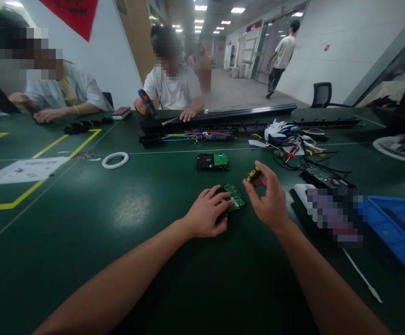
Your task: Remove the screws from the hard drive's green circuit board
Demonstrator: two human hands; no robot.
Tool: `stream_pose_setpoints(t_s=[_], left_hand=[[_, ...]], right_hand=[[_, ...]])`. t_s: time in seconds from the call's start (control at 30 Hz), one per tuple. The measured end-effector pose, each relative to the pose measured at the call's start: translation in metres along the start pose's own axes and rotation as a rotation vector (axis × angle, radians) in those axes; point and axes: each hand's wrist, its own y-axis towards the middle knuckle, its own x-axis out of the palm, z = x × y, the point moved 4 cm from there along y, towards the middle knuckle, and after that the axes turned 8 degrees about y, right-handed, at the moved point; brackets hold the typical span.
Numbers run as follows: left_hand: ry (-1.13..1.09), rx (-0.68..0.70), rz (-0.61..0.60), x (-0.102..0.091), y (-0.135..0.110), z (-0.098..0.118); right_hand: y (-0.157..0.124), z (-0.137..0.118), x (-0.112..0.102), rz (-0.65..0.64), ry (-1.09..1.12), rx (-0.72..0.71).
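Note:
A hard drive (pixel 236 197) with a green circuit board facing up lies on the green table in front of me. My left hand (pixel 209 211) is laid over its left part, fingers across the top and thumb at the near edge, gripping it against the table. Just above and to the right, my right hand (pixel 270 197) pinches a small screwdriver (pixel 254 175) with a yellow and black handle between thumb and fingers. Its shaft cannot be made out. Beyond my left hand, a second hard drive (pixel 213 161) lies flat, black with a green board.
At right are a blue bin (pixel 397 228), a phone-like device (pixel 331 214), a circuit board (pixel 328 176) and tangled cables with gloves (pixel 282 130). A white ring (pixel 115 160) and paper (pixel 28 170) lie left. Across the table, one person (pixel 172 88) holds a power tool (pixel 147 102); another sits left.

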Motion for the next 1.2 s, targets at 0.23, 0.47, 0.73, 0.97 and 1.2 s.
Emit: stream_pose_setpoints(t_s=[0.23, 0.47, 0.73, 0.97, 1.2], left_hand=[[0.001, -0.002, -0.010, -0.0003, -0.0001, -0.0005], [-0.008, -0.002, -0.008, -0.0014, 0.0006, -0.0004], [-0.004, 0.003, -0.002, -0.0009, 0.0005, 0.0000], [-0.006, 0.005, 0.002, -0.0004, 0.0005, -0.0005], [0.000, 0.000, -0.008, -0.0012, 0.0007, -0.0001]], right_hand=[[-0.0012, -0.0005, 0.0026, -0.045, 0.106, 0.027], [-0.0027, 0.0041, 0.0016, 0.008, 0.086, 0.035], [-0.0019, 0.0031, 0.0030, -0.027, 0.030, 0.000], [0.0007, -0.0030, 0.0018, -0.010, -0.017, -0.052], [0.0010, -0.0010, 0.0005, -0.027, 0.005, -0.046]])
